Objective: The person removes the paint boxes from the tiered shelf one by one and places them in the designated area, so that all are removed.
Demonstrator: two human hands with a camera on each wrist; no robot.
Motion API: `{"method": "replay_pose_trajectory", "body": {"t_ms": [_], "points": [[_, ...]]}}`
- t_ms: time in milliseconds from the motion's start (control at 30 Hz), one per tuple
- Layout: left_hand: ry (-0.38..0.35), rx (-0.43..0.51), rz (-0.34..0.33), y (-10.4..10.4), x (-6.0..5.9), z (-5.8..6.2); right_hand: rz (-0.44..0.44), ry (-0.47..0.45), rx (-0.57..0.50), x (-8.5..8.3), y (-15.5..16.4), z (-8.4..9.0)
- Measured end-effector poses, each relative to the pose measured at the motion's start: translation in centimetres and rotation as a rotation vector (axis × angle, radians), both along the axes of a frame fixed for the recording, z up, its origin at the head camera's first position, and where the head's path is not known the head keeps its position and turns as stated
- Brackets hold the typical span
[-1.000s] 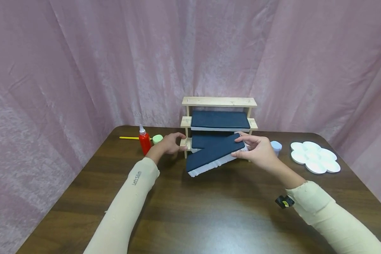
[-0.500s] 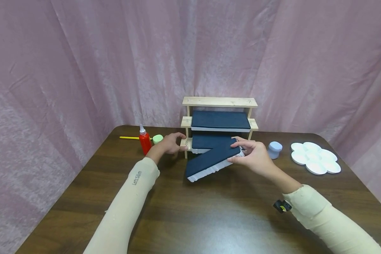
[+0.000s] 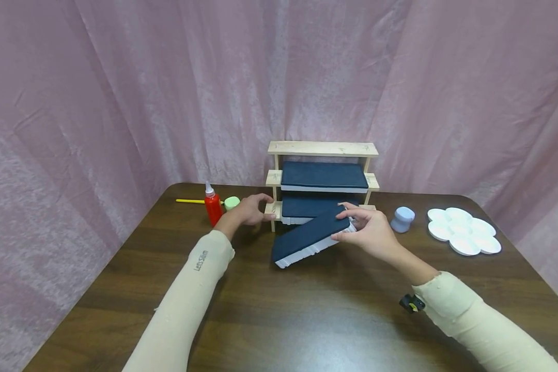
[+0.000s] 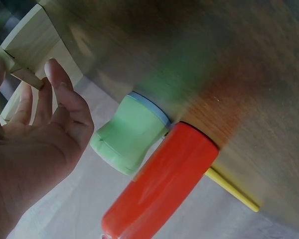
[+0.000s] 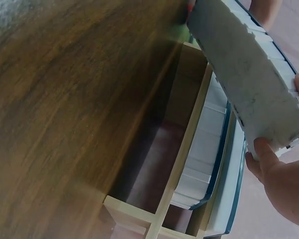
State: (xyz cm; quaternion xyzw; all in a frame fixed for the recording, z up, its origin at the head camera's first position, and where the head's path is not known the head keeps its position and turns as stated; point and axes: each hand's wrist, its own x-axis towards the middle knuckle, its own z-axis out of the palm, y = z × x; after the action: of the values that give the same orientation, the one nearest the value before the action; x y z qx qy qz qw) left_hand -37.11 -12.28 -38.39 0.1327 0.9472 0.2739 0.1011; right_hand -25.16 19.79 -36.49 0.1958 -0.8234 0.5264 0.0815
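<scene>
My right hand (image 3: 372, 230) grips the right end of a long white block with a dark blue top (image 3: 309, 237). The block slants in front of a tiered wooden rack (image 3: 323, 149), its left end lower and nearer me. Its pale, rough underside and ridged side show in the right wrist view. My left hand (image 3: 250, 210) holds the left end of the rack's lower shelf, its fingers curled about the slat end in the left wrist view. Two similar blocks lie on the rack, an upper one (image 3: 324, 175) and a lower one (image 3: 302, 206), the latter partly covered by the held block.
Left of the rack stand a red bottle (image 3: 213, 207) with a clear nozzle and a light green waisted object (image 3: 231, 202), near a yellow stick (image 3: 189, 201). To the right are a blue waisted object (image 3: 402, 219) and a white flower-shaped palette (image 3: 462, 231). A pink curtain (image 3: 214, 93) hangs behind.
My right hand has drawn the block slightly down, left and away from the rack. More of the lower block and the blue object now shows. My left hand keeps its place.
</scene>
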Motion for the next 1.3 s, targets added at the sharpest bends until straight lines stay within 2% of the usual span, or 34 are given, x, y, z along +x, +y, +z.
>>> {"method": "replay_pose_trajectory", "body": {"t_ms": [300,467,900,1167,1300], "points": [[0.0,0.006,0.001,-0.1,-0.1,0.0,-0.013,0.044,0.118,0.4,-0.1,-0.3],[-0.008,0.011,0.003,-0.1,-0.1,0.1,0.032,0.045,0.138,0.4,0.1,-0.7],[-0.012,0.012,0.002,0.0,0.0,-0.1,0.069,0.062,0.204,0.4,0.7,-1.5],[-0.02,0.023,-0.005,0.1,0.1,0.3,0.179,-0.039,0.121,0.2,1.9,-2.1],[-0.024,0.028,-0.001,0.0,0.1,0.2,0.213,-0.072,0.118,0.0,2.2,-2.4]]}}
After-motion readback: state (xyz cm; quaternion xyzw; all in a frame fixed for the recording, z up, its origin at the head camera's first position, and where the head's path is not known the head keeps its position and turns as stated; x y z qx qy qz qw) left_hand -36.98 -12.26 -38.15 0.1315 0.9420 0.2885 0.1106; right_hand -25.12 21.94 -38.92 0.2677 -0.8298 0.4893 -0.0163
